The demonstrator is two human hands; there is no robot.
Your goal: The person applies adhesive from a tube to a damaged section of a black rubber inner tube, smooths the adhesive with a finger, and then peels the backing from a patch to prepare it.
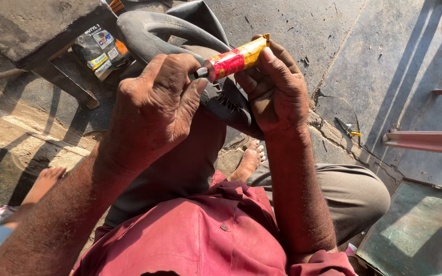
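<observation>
Head view, looking down at a seated person in a red shirt. At upper centre, the right hand (277,87) is closed around a red and yellow tube (236,59), fingers wrapped on its body. The left hand (154,107) pinches the dark cap end between thumb and fingers. A black rubber inner tube (154,30) lies draped beneath. Gripping the body lightly seems wise, so nothing squeezes out.

A tube (236,59) sits between both hands — left hand (154,107) at its cap end, right hand (274,87) behind — above an inner tube (159,33) draped over the knee.
</observation>
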